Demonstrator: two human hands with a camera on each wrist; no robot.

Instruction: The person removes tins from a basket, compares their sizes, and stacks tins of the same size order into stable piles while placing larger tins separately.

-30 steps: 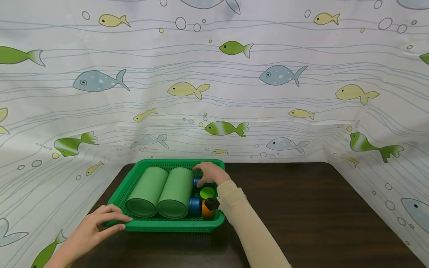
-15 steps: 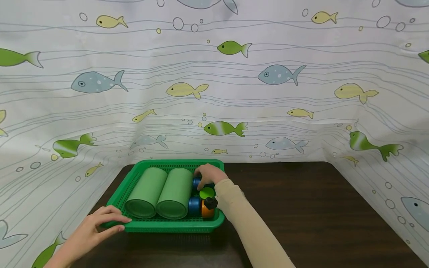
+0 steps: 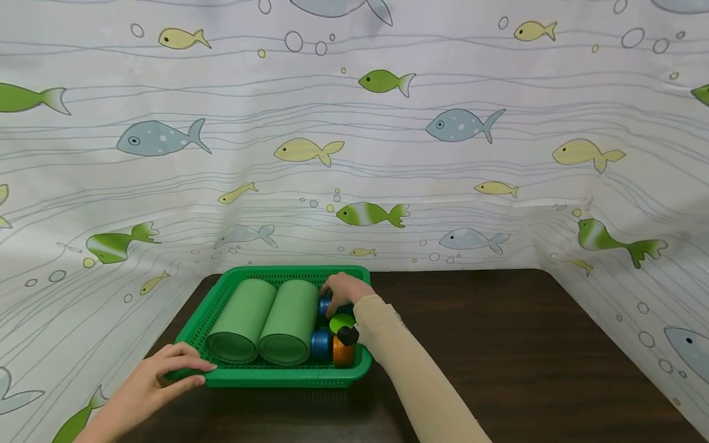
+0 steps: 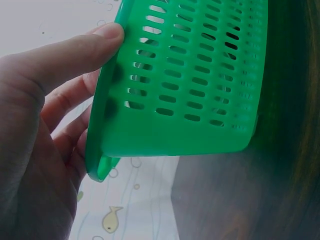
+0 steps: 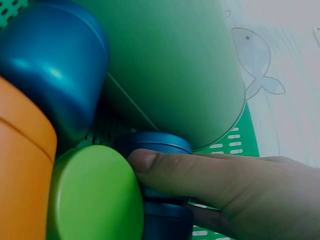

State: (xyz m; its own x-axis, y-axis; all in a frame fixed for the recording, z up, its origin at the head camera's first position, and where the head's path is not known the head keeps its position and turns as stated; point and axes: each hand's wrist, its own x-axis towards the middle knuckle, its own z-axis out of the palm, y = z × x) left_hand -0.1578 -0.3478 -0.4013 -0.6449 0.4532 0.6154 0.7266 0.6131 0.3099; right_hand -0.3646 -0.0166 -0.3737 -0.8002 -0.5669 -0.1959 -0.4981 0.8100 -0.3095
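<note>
A green plastic basket [image 3: 288,375] holds two large pale green cylinders [image 3: 242,317] lying side by side, and several small round tins along its right side. My left hand [image 3: 155,378] pinches the basket's front left corner, thumb outside the rim and fingers on its other side. Reaching into the back right part, my right hand [image 3: 349,289] grips a small blue tin [image 5: 162,140], its thumb tip on the tin near the lid. Beside the thumb is a lime green tin [image 5: 97,195]. An orange tin [image 5: 22,165] and another blue tin [image 5: 60,60] lie at the basket's front.
The basket stands on a dark wooden table [image 3: 476,351], toward its left side. A white fish-patterned curtain [image 3: 354,147] hangs behind and along both sides. A black round piece [image 3: 348,335] sits under the right wrist, over the tins.
My right hand has dipped slightly lower over the blue tin, its fingers drawn in a little more. The left hand keeps its grip on the basket's corner.
</note>
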